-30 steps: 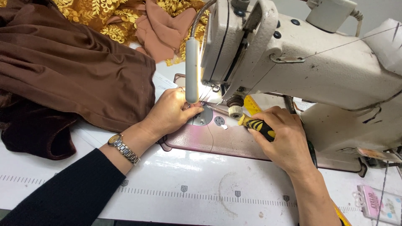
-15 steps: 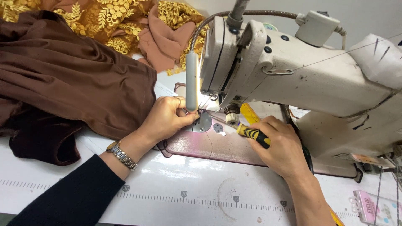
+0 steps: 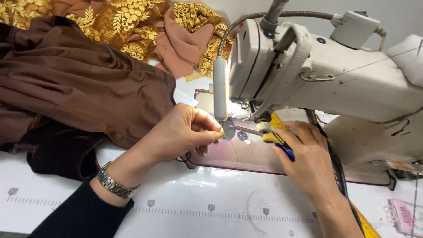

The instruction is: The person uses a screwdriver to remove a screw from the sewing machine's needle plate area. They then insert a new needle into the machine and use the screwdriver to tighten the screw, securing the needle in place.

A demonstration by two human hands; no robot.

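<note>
The screwdriver (image 3: pixel 277 140), a small one with a yellow-and-blue handle and a thin metal shaft, lies almost flat across the bed of the white sewing machine (image 3: pixel 335 75), its tip reaching toward the round needle plate (image 3: pixel 228 131) under the presser foot. The right hand (image 3: pixel 308 161) has its fingers wrapped about the handle, thumb side hidden, so the grip looks firm but I cannot see all of it. The left hand (image 3: pixel 180 134) sits just beside the plate, fingers curled narrow and pinched together at the tips, touching the plate's edge or some small part there; what it pinches is too small to tell. I would judge the tool light and stiff, its plastic handle the natural place to take hold, while the slim shaft could slip off a tiny screw head. A gooseneck lamp (image 3: pixel 220 88) hangs lit just over the left fingers. Brown fabric (image 3: pixel 83 88) is heaped to the left, gold embroidered cloth (image 3: pixel 128 22) behind it.
</note>
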